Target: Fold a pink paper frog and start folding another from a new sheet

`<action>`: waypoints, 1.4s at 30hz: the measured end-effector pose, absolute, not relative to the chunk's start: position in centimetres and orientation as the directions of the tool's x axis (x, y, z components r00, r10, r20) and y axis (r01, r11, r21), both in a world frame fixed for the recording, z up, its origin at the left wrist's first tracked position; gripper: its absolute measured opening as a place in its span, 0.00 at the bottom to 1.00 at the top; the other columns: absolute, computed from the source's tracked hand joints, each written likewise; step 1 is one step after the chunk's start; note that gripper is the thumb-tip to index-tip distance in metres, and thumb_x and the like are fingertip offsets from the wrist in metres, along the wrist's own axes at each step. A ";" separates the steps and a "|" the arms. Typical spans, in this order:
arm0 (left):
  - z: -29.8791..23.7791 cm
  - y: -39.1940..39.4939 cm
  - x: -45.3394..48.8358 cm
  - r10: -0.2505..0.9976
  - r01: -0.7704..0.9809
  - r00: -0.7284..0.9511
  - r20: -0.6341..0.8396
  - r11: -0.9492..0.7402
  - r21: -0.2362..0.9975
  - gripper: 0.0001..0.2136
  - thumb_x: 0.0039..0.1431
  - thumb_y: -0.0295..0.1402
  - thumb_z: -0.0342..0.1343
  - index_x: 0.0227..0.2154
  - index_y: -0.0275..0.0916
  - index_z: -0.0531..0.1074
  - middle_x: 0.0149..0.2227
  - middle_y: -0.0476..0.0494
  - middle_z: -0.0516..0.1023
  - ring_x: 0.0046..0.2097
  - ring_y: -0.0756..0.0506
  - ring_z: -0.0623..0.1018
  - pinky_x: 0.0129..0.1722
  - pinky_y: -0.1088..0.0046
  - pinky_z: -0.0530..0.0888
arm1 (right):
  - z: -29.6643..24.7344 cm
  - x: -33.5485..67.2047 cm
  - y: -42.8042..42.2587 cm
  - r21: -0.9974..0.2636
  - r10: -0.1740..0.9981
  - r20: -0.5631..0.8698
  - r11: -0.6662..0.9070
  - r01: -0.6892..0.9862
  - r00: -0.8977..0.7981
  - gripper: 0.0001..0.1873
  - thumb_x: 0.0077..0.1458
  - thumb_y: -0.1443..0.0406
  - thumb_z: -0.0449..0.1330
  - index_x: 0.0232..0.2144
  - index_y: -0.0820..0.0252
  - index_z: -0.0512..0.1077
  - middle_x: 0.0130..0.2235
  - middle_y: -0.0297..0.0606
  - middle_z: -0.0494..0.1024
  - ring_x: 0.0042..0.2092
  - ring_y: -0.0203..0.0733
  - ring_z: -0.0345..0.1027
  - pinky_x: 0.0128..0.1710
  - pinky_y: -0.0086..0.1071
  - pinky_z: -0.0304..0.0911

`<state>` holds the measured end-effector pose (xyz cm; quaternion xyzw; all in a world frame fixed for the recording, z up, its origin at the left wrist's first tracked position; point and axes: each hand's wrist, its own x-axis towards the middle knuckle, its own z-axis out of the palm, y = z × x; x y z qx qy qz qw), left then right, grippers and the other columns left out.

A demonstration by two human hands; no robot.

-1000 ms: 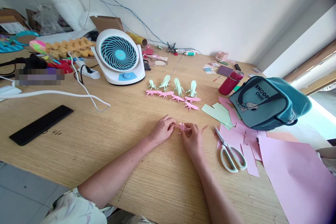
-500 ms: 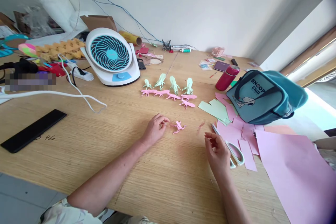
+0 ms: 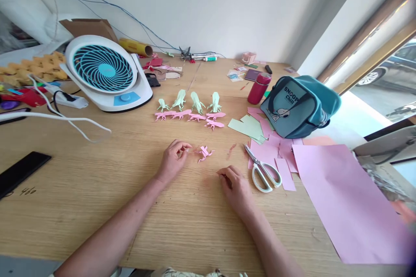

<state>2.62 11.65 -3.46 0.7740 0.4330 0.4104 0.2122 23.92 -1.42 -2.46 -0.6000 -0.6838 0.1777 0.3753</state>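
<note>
Pink paper figure [image 3: 204, 153] rests on the desk [image 3: 182, 216] between the hands, which were both at it a second ago. Now they are apart, fingers curled (whether either pinches anything, I cannot tell): left hand [image 3: 173, 159] just beside it, right hand [image 3: 235, 188] nearer again, off the scissors [image 3: 257, 162] it partly covered half a second ago.

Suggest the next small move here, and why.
Probably move the right hand in to pick up the lone pink figure. It lies on the table between the two hands, with neither gripping it, and nearer the person than the other pink figures. The left hand is already close beside it.
</note>
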 end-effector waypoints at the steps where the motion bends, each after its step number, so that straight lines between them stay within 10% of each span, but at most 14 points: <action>1: -3.4 11.7 2.6 0.842 0.496 0.289 0.456 -0.539 0.681 0.11 0.55 0.19 0.50 0.34 0.38 0.74 0.36 0.47 0.75 0.37 0.48 0.74 0.36 0.74 0.70 | -2.3 24.4 -1.6 -0.690 0.950 0.312 0.214 0.692 0.017 0.10 0.61 0.70 0.51 0.36 0.58 0.72 0.34 0.38 0.75 0.36 0.41 0.69 0.36 0.33 0.62; 13: -3.4 11.7 2.6 0.821 0.496 0.304 0.483 -0.569 0.656 0.11 0.55 0.19 0.49 0.34 0.38 0.74 0.36 0.46 0.76 0.39 0.48 0.74 0.38 0.73 0.70 | -3.8 32.2 -4.8 -0.159 0.853 0.386 -0.313 0.936 0.351 0.13 0.60 0.59 0.57 0.46 0.55 0.72 0.43 0.43 0.75 0.43 0.50 0.66 0.38 0.38 0.56; 42: -3.9 10.2 1.1 0.863 0.509 0.240 0.445 -0.502 0.699 0.07 0.58 0.23 0.50 0.34 0.38 0.73 0.34 0.46 0.76 0.34 0.49 0.74 0.34 0.75 0.70 | -4.1 42.8 -9.7 -0.163 0.638 0.529 -0.571 0.805 0.560 0.17 0.57 0.55 0.56 0.41 0.59 0.76 0.38 0.50 0.77 0.38 0.56 0.68 0.35 0.41 0.56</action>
